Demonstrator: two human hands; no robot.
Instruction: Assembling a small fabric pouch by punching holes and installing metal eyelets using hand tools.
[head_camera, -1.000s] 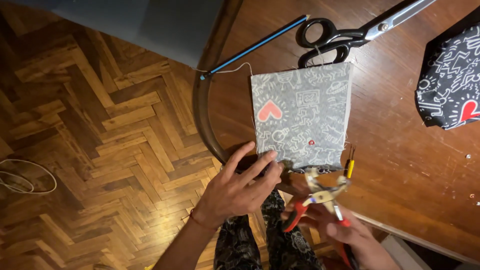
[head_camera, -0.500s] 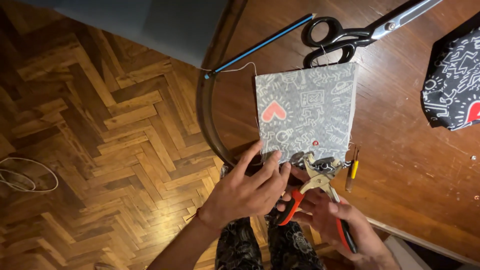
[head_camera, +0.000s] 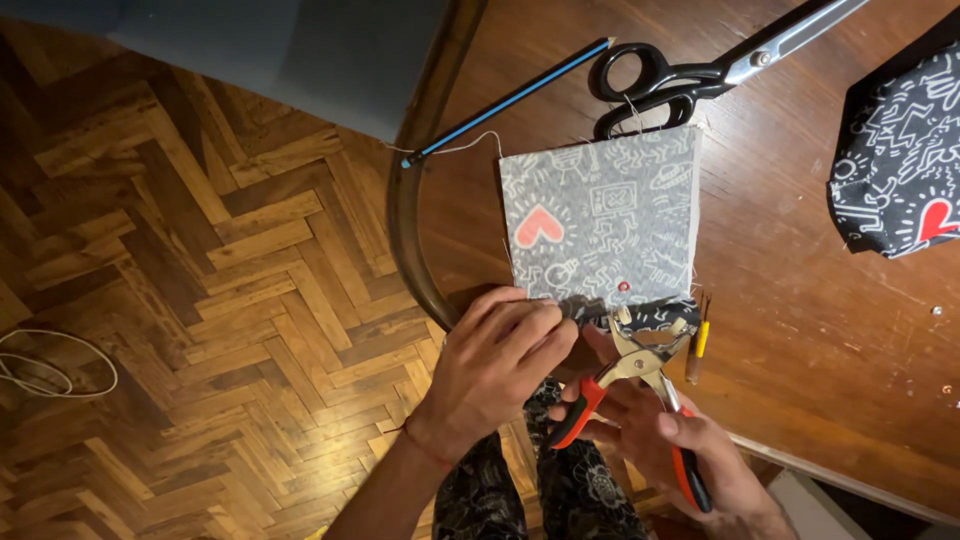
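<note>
A grey fabric square (head_camera: 605, 215) with white doodles and a pink heart lies on the wooden table (head_camera: 800, 330), its near edge folded to show a black lining. My left hand (head_camera: 495, 365) pinches that folded near edge. My right hand (head_camera: 665, 445) grips red-handled pliers (head_camera: 640, 385), whose jaws close around the fabric's near edge just below a small red dot.
Black-handled scissors (head_camera: 690, 70) and a blue pencil (head_camera: 505, 100) lie beyond the fabric. A small yellow-handled tool (head_camera: 698, 345) rests right of the pliers. A black printed fabric piece (head_camera: 895, 165) sits at the far right. Herringbone floor with a white cable (head_camera: 50, 365) is at left.
The view has shifted slightly. My right hand has brought the pliers up from below the table edge onto the fabric's near edge. My left hand has closed in on the fold.
</note>
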